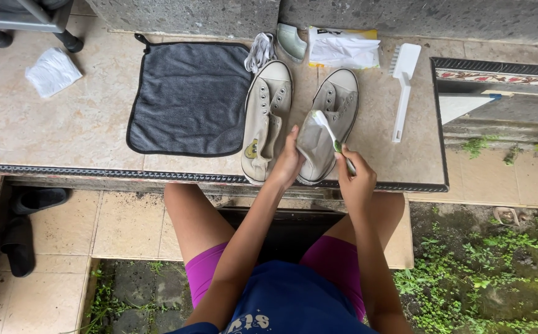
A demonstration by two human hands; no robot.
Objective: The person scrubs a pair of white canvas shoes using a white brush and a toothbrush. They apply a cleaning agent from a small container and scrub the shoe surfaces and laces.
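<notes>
Two grey laceless canvas shoes lie side by side on a tiled ledge (pixel 64 136). My left hand (pixel 286 166) grips the toe end of the right shoe (pixel 334 108) near the ledge's front edge. My right hand (pixel 355 179) holds a white and green toothbrush (pixel 329 131), its bristle head resting on that shoe's tongue area. The left shoe (pixel 266 117) lies untouched beside it.
A dark grey cloth (pixel 188 99) is spread left of the shoes. White laces (pixel 259 52), a small cup (pixel 291 42), a white pouch (pixel 343 49) and a long-handled white brush (pixel 402 86) lie behind. A crumpled white cloth (pixel 52 71) sits far left. Black sandals (pixel 24 226) rest on the floor below.
</notes>
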